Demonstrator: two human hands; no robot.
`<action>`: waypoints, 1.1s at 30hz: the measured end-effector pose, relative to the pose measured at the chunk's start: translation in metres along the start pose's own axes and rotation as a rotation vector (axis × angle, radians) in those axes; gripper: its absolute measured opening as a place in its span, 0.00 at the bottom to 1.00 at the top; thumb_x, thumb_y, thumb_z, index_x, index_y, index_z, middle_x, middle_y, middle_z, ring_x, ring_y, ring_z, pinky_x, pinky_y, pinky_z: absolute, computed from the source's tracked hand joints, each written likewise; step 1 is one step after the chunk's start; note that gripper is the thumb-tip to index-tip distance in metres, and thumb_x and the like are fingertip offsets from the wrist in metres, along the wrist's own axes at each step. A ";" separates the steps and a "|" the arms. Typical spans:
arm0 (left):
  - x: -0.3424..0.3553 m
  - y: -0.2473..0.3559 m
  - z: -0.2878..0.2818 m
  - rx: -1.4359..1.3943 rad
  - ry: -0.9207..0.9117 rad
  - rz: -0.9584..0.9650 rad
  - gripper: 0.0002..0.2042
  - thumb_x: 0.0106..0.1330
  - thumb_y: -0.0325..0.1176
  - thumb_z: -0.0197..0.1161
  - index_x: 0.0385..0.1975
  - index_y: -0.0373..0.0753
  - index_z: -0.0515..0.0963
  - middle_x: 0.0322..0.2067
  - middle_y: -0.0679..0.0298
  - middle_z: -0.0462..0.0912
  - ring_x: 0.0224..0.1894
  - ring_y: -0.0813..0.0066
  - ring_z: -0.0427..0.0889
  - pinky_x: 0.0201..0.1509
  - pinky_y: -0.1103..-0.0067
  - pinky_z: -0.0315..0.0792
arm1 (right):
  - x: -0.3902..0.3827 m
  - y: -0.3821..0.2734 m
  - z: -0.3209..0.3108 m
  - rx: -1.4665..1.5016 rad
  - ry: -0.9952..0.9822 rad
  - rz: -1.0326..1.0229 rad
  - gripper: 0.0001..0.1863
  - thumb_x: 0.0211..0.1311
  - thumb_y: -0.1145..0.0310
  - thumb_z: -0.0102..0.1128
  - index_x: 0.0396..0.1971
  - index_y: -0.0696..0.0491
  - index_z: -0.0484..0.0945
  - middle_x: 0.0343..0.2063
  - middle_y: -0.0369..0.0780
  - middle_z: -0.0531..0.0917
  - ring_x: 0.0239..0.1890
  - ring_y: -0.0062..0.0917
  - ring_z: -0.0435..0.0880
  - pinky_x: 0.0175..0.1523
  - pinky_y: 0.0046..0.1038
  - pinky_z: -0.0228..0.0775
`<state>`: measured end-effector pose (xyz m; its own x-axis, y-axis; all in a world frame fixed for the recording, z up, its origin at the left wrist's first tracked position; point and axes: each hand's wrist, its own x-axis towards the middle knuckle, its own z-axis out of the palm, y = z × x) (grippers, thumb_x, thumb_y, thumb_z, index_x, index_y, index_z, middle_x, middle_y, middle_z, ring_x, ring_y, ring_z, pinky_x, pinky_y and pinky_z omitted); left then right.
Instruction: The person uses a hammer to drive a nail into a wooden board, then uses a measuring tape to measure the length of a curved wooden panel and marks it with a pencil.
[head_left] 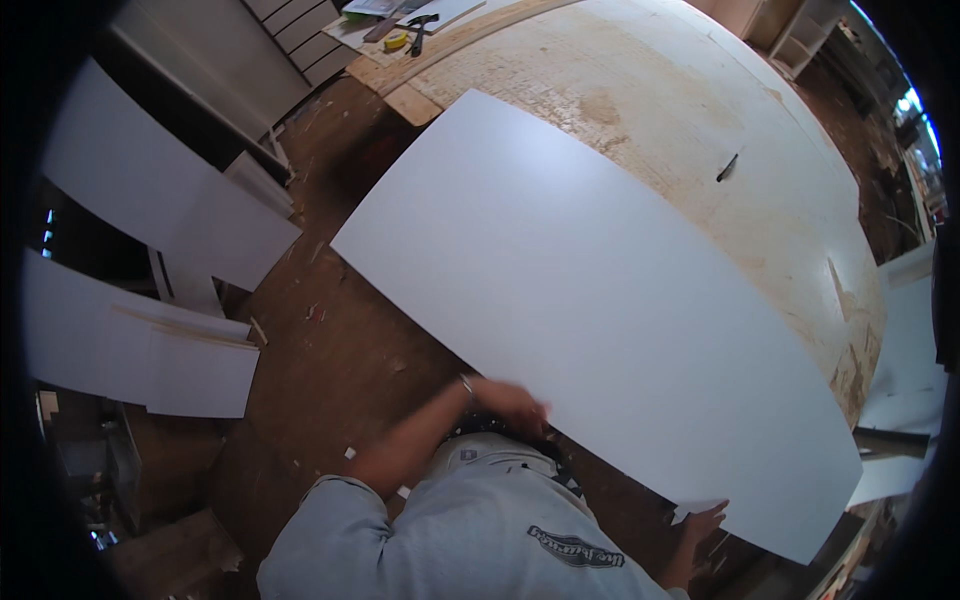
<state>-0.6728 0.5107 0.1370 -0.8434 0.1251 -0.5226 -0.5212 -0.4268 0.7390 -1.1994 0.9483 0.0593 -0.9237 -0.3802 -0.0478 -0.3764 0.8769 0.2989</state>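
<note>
A long white panel [560,270] lies slantwise across the worktable [690,170], its near edge reaching out past the table toward my body. My left hand [510,403], smeared by motion, is beside the middle of that near edge, with a band round the wrist. Blur hides how its fingers are set and whether anything is in them. Farther right, my right hand [703,520] grips the same edge close to the panel's right end. Its fingers show at the rim; the rest of its grasp is hidden.
A black pen-like tool [727,167] lies on the worktable. A hammer [418,32] and yellow tape [396,41] sit at the far left corner. More white panels [170,180] stand at the left. Scraps litter the brown floor [340,370]. Open cabinet shelving [800,45] stands far right.
</note>
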 end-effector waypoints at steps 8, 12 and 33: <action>-0.250 -0.038 -0.253 0.444 1.910 0.198 0.19 0.73 0.41 0.59 0.49 0.28 0.77 0.43 0.49 0.86 0.48 0.61 0.84 0.53 0.71 0.76 | -0.045 -0.067 0.029 1.432 0.067 0.803 0.32 0.68 0.63 0.53 0.70 0.57 0.60 0.68 0.55 0.64 0.68 0.44 0.67 0.68 0.43 0.66; -0.345 -0.112 -0.305 0.392 2.137 -0.317 0.31 0.69 0.56 0.58 0.57 0.31 0.75 0.53 0.41 0.80 0.59 0.48 0.79 0.63 0.62 0.71 | -0.113 -0.241 -0.035 2.187 -0.225 0.812 0.36 0.75 0.42 0.46 0.65 0.61 0.68 0.62 0.49 0.75 0.58 0.40 0.78 0.64 0.40 0.73; -0.148 -0.162 -0.024 0.428 1.520 -0.406 0.38 0.68 0.56 0.58 0.57 0.19 0.66 0.52 0.32 0.78 0.58 0.38 0.78 0.63 0.61 0.71 | 0.025 -0.008 0.051 1.642 -0.147 0.970 0.52 0.64 0.27 0.47 0.57 0.71 0.72 0.55 0.51 0.79 0.55 0.42 0.80 0.59 0.43 0.75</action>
<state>-0.4600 0.5395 0.0845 0.1137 -0.8984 -0.4241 -0.8795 -0.2896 0.3777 -1.2234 0.9473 0.0069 -0.7926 0.2875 -0.5377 0.5917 0.1500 -0.7921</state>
